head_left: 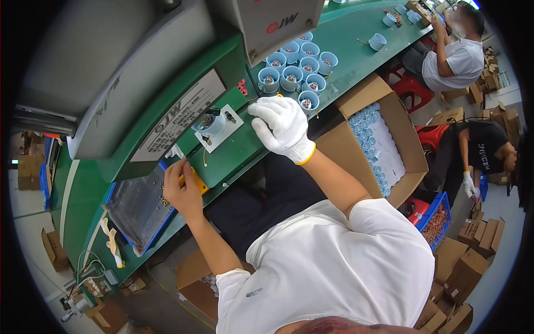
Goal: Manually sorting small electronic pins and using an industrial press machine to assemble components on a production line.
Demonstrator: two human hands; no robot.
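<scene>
My right hand point(282, 128), in a white knit glove, is curled beside the green press point(222, 72). Its fingers hide whatever they close around; a thin dark rod comes down next to them. My bare left hand point(182, 190) has its fingers bent together near the press's base, beside a yellow piece point(198, 181). Anything between those fingertips is too small to make out. Between my hands, a pale blue cup point(211, 127) stands in a white fixture plate point(227, 135) under the press head. A short wire end hangs from the plate's near edge.
Several blue cups point(291, 78) with parts inside stand on the green table point(350, 61). A blue-rimmed tray point(136, 214) with small metal pieces lies left, near a loose glove point(113, 245). An open carton point(409, 142) of blue cups is at my right. Two people are at the right.
</scene>
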